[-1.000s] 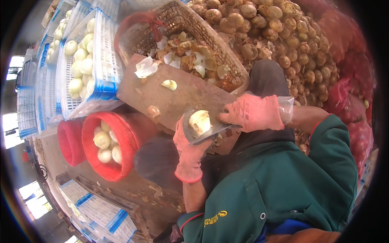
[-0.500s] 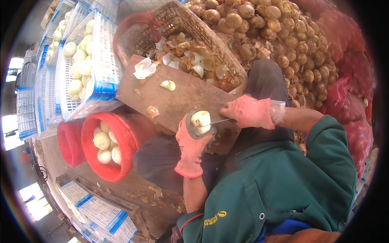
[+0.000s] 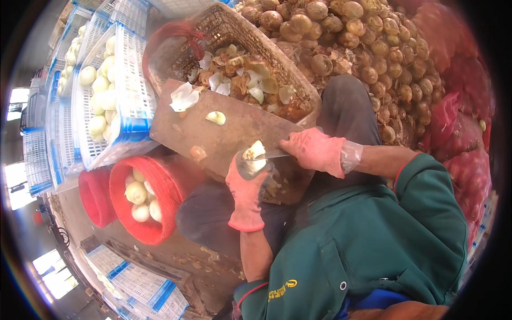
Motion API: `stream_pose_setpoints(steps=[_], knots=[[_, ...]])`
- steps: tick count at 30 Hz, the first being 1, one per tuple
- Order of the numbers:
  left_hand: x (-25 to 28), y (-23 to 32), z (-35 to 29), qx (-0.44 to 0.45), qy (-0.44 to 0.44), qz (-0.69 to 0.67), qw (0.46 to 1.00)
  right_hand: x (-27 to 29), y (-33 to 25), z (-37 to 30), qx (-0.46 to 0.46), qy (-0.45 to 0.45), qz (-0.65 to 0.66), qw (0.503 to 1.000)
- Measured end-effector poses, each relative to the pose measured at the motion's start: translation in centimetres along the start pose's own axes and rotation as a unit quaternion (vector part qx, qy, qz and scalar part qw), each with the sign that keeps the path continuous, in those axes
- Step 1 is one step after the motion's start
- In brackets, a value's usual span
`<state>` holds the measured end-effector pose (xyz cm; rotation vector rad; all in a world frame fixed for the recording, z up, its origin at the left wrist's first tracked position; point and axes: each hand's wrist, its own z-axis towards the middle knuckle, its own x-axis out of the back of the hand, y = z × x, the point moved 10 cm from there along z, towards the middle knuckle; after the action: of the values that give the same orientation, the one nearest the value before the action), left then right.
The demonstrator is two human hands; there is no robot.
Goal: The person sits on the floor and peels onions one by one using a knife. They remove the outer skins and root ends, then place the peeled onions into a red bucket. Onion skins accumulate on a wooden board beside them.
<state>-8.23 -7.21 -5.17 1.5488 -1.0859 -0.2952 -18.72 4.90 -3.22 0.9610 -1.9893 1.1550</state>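
My left hand (image 3: 247,184), in a pink glove with dark grey fingertips, is closed round a pale, partly peeled onion (image 3: 254,156) over the wooden board (image 3: 234,128). My right hand (image 3: 314,151), gloved in pink too, grips a knife (image 3: 277,156); its handle is hidden in the fist. The thin blade points left and lies against the onion. Farther left on the board are a small cut onion piece (image 3: 216,118), a white layer of onion (image 3: 184,97) and a brownish scrap of skin (image 3: 198,153).
A dirty basket (image 3: 290,72) of peelings stands beyond the board. Unpeeled onions (image 3: 373,58) are heaped at far right, beside red mesh sacks (image 3: 464,133). White-and-blue crates (image 3: 133,93) of peeled onions stand at left, near a red container (image 3: 170,186) with several onions inside.
The onion has tilted in my left hand, its end now pointing up. Both hands have shifted slightly left, the blade still at the onion. The whole view has shifted a little.
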Motion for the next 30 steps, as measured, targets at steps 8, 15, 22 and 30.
stream_pose_setpoints(steps=[8,15,22,30], knots=[[0.1,1.3,-0.1,-0.027,-0.002,-0.009,1.0,-0.5,-0.2,0.0,-0.024,0.004,0.036,0.999],[0.3,1.3,-0.1,-0.017,0.011,-0.054,0.998,0.4,-0.3,0.6,-0.031,0.052,-0.016,0.998],[-0.4,2.2,-0.8,-0.085,-0.011,-0.119,0.989,1.7,2.2,1.2,-0.085,0.149,0.241,0.955],[0.6,4.2,-0.9,-0.111,0.006,-0.123,0.986,4.2,-1.2,-1.4,0.034,0.082,0.115,0.989]])
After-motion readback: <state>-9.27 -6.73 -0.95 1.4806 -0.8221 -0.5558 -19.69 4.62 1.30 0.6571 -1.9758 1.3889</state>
